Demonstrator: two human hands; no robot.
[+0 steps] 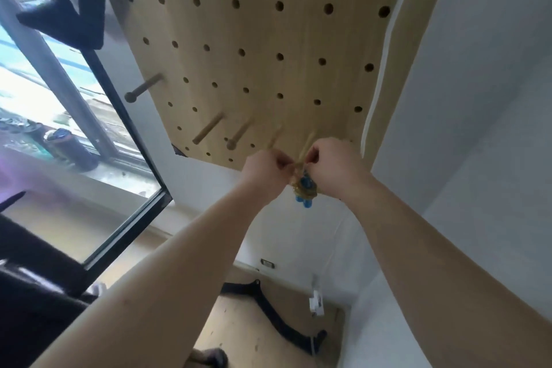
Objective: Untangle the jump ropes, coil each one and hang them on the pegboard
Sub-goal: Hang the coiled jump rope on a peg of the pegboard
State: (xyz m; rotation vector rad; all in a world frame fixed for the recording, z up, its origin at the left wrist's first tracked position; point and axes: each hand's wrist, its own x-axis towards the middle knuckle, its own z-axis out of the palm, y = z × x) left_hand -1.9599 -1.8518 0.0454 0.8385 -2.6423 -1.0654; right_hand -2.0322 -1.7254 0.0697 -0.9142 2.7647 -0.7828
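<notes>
I have my left hand (264, 170) and right hand (333, 166) both pinching the top of the coiled jump rope (305, 190), which hangs between them at the six o'clock edge of the pegboard (268, 39). I cannot tell whether its loop is over the peg (310, 138) at twelve o'clock from my knuckles. If I let go before it is seated, the coil could slip off the tip, drop and spring loose.

A window (27, 98) at left; black strap (242, 288) on floor.

head view | close, looking steeply down along pegboard (268, 39)
</notes>
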